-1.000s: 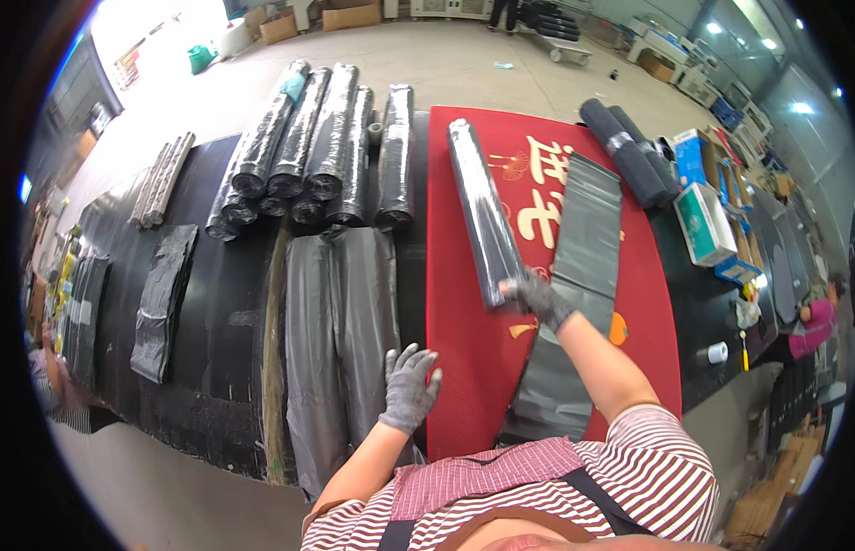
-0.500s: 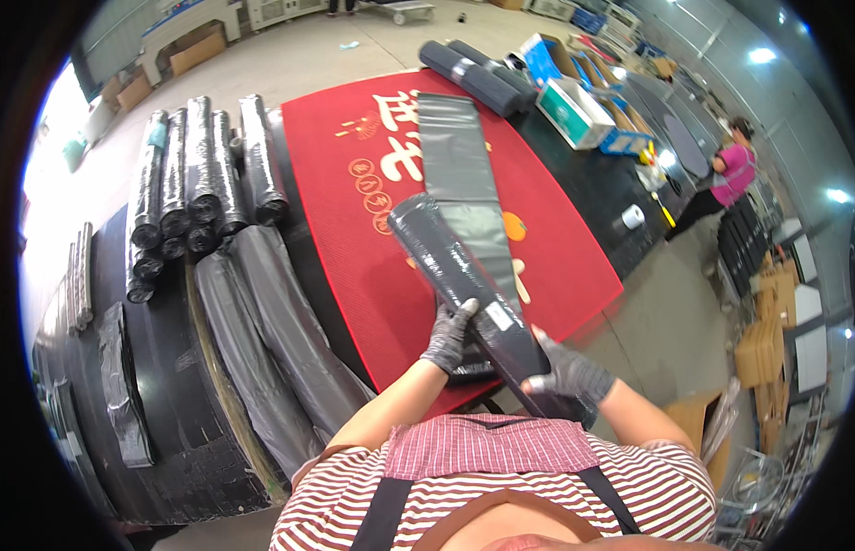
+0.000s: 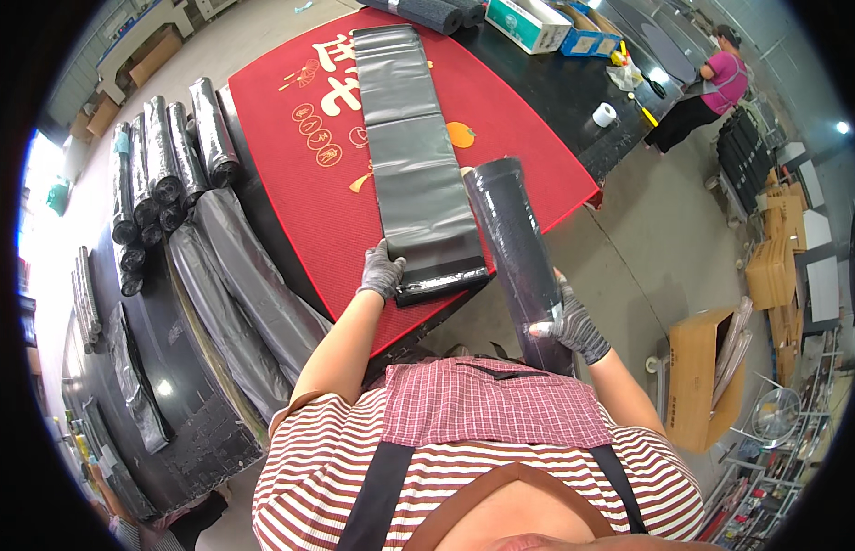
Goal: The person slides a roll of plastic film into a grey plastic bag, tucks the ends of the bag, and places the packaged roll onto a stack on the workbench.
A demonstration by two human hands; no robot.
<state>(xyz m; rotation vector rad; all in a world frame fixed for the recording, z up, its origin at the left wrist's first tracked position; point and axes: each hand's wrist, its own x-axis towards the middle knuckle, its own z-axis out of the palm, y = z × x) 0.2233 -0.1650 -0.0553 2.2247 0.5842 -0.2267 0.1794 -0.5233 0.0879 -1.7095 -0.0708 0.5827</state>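
A red mat with white and gold print lies on the black table. Along it stretches a long, flat black plastic sleeve, with a shiny band at its near end. My left hand, in a grey glove, is closed at the sleeve's near left edge. In my right hand, also gloved, is a black roll in clear plastic wrap. The roll tilts beside the mat's near right edge, its far end near the sleeve and its lower end close to my apron.
Several wrapped rolls are stacked at the left, beside long grey-black covered rolls. Dark rolls, a green-white box and a white tape roll sit on the table's far part. A co-worker stands at the far right. A cardboard box is at my right.
My right hand has carried the wrapped roll off the sleeve to the right and turned it more upright. My left hand has let go of the roll and moved left to the sleeve's edge.
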